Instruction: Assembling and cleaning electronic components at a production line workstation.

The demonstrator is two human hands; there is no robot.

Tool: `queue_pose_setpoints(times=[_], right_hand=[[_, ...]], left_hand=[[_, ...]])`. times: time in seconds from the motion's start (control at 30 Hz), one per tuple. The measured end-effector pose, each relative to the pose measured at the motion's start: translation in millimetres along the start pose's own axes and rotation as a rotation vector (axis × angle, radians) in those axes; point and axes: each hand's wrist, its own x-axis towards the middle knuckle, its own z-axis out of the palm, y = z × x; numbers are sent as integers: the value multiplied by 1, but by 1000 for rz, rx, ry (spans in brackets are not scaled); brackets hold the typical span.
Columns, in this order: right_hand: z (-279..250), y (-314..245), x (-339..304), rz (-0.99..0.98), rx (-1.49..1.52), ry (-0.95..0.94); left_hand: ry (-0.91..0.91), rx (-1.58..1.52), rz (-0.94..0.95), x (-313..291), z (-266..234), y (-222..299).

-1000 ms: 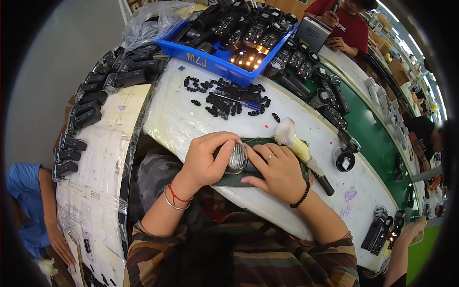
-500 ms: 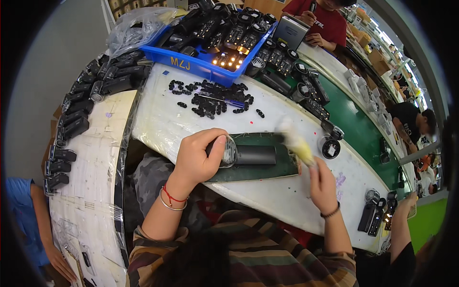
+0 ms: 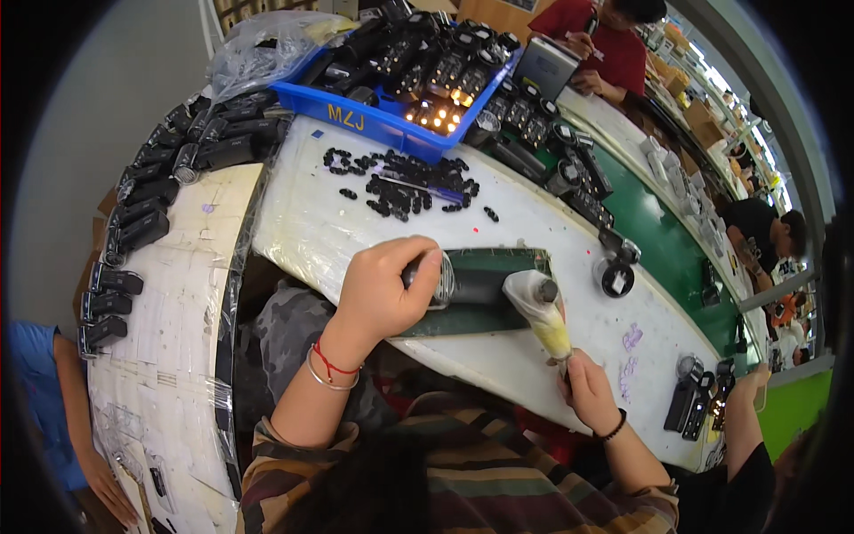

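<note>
Left hand: fingers curled around the clear round head of the device, thumb toward its front; mid-frame.
Right hand: fingers closed on the lower end of the tool, right of centre.
Device: in the middle of the frame, black handle pointing right, over the mat; whether it rests there I cannot tell.
Tool: whitish head, yellow neck, slanting up and left from the right hand; its head overlaps the handle's right end in view, contact unclear.
Mat: green, beneath device and tool.
Wrists: red cord and bangle on the left, 1 dark bracelet on the right.
Table: white, with black pieces scattered above centre and 1 screwdriver among them.
Bin: blue, top centre, heaped with black units; several lights glow inside.
Bag: clear plastic, upper left, against the bin.
Side bench: left of frame, more units along its far edge.
Co-worker: red shirt, upper right.
</note>
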Motion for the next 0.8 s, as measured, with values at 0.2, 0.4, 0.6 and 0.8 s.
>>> queue_pose_setpoints(times=[0.2, 0.4, 0.6, 0.8], right_hand=[[10, 1, 22, 72, 45, -104], [15, -18, 28, -242, -32, 62], [13, -22, 35, -77, -85, -99], [24, -10, 33, -173, -137, -90]], left_hand=[[42, -14, 62, -1, 1, 0], [-10, 10, -13, -4, -1, 2], [75, -111, -41, -15, 2, -20], [64, -33, 39, -12, 1, -5]])
